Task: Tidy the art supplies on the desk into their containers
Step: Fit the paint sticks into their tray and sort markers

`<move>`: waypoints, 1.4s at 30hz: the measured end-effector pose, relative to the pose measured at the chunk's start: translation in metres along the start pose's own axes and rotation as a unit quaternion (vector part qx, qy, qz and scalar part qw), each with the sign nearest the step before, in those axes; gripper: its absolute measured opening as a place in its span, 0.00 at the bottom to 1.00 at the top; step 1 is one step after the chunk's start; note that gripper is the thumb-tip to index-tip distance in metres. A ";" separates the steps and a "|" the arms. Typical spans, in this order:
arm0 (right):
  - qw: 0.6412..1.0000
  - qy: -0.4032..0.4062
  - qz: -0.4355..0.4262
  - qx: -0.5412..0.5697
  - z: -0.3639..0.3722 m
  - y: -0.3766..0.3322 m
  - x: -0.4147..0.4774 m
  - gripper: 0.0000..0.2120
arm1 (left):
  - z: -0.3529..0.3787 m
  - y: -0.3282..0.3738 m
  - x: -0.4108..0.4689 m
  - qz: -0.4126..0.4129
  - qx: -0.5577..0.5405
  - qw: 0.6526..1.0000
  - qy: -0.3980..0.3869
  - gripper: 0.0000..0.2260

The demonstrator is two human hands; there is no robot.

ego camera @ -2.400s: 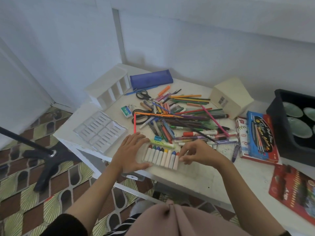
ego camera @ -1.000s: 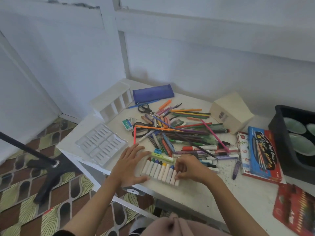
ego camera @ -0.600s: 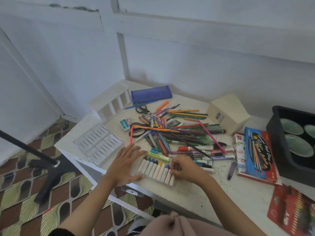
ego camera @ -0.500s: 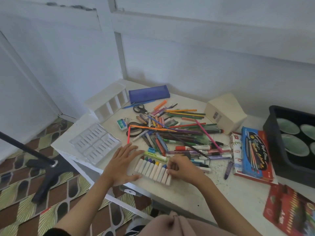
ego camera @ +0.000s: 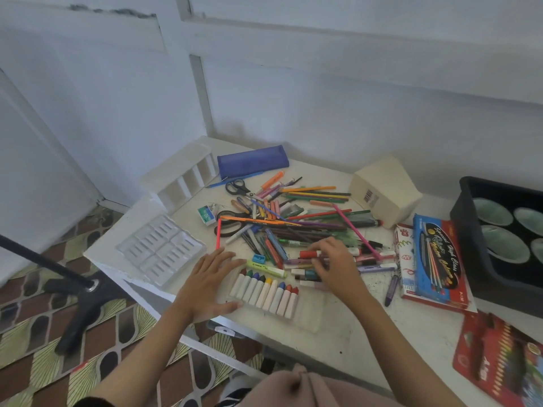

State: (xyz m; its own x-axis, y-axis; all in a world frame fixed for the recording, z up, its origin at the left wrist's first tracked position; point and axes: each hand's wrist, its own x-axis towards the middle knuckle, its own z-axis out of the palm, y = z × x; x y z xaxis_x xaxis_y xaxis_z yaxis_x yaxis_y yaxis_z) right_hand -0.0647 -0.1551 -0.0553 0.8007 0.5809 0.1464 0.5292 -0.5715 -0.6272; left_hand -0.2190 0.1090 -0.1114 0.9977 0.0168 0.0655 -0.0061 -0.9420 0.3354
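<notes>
Crayons (ego camera: 264, 292) light, waxy, likely brittle: pinch mid-wrapper. Left hand (ego camera: 210, 282) flat beside them, grip apart; right hand (ego camera: 332, 259) in pile (ego camera: 293, 224) behind them, grip can't tell.

Pale blue-white panelled wall (ego camera: 323, 92), patterned brown-and-green floor (ego camera: 44, 362), white desk (ego camera: 367, 342) in the corner

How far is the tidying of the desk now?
Done: a row of crayons lies in the clear tray, left hand flat beside it. In hand: the right hand reaches into the pile of pens and pencils. Left: that pile, scissors, loose purple crayon.
</notes>
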 end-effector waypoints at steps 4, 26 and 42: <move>0.989 -0.039 0.064 -0.128 -0.001 0.013 0.014 0.18 | -0.001 0.002 0.000 -0.002 -0.012 1.000 0.003 0.37; 0.976 -0.008 0.162 -0.143 -0.032 0.043 0.003 0.10 | 0.003 -0.009 0.001 0.035 -0.080 0.995 0.056 0.37; 0.964 -0.111 0.079 -0.227 0.016 -0.016 0.058 0.23 | 0.003 -0.010 0.002 0.031 -0.092 0.994 0.052 0.37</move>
State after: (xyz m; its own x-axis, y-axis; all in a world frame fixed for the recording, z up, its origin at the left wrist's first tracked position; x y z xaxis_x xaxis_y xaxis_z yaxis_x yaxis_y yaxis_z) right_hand -0.0308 -0.1028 -0.0489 0.8282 0.5466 -0.1234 0.5139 -0.8287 -0.2216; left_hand -0.2171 0.1175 -0.1177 0.9827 0.0040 0.1853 -0.0894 -0.8656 0.4927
